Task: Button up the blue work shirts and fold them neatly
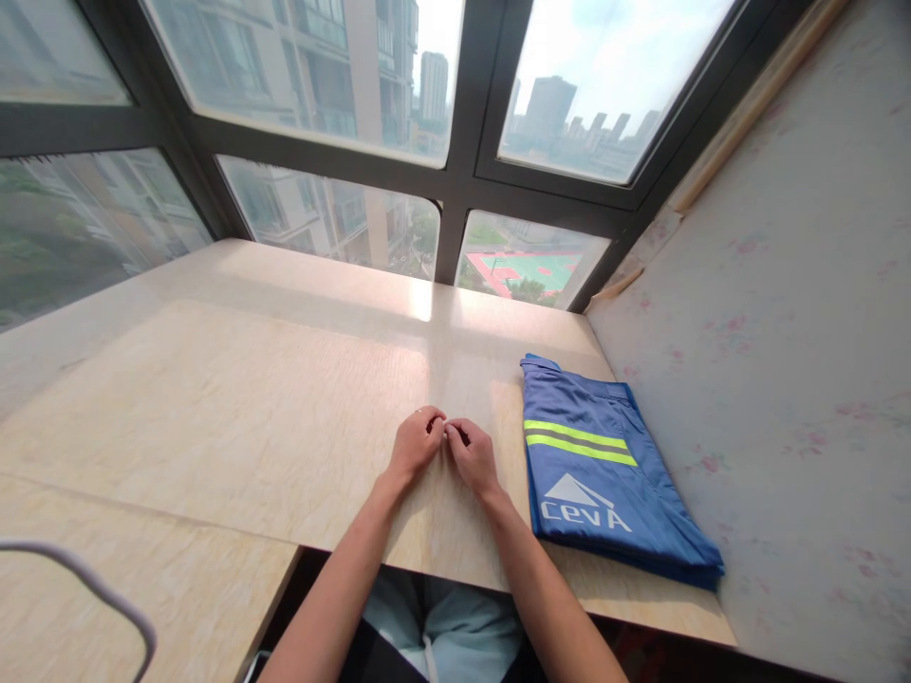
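My left hand (415, 444) and my right hand (474, 459) rest close together over the pale table (285, 398), their fingertips almost meeting. Fingers on both are curled into a pinch. Something small and whitish may sit between the fingertips, too small to make out. To the right of my right hand lies a folded blue work garment (587, 474) with a yellow-green and grey reflective band and white "CEVA" lettering. Neither hand touches it.
A grey cable (106, 588) curves over the lower left of the surface. Dark-framed windows (455, 171) rise behind the table, and a flower-patterned wall (783, 379) borders it at right. The table's front edge runs just before my lap.
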The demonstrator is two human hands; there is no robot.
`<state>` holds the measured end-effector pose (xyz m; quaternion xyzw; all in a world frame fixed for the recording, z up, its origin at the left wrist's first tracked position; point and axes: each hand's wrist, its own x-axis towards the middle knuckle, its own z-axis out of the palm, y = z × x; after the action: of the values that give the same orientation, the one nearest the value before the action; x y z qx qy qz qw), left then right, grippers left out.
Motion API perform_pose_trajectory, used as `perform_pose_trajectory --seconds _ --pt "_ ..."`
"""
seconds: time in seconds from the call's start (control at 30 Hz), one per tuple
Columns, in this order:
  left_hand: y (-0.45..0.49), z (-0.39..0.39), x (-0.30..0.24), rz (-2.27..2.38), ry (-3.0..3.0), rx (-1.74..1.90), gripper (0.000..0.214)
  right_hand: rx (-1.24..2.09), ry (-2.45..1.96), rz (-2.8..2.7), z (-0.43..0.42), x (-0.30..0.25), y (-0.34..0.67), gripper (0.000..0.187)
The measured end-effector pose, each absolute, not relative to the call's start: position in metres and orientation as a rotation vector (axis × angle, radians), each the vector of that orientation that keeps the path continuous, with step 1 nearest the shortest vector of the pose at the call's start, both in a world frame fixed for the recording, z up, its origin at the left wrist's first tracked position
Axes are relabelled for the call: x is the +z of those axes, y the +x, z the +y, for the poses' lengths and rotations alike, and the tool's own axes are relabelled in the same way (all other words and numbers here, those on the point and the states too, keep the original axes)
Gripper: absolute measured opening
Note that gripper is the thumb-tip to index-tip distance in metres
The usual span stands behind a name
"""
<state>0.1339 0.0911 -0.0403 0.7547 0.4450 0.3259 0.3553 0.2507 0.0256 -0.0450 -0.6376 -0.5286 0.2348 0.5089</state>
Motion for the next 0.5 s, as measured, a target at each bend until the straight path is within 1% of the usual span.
perform_pose_trajectory --seconds 0.5 --pt "0.1342 0.0929 -0.0436 1.178 2.014 0.823 0.026 0.559 -1.54 -1.308 0.0246 -0.0464 0.2511 0.024"
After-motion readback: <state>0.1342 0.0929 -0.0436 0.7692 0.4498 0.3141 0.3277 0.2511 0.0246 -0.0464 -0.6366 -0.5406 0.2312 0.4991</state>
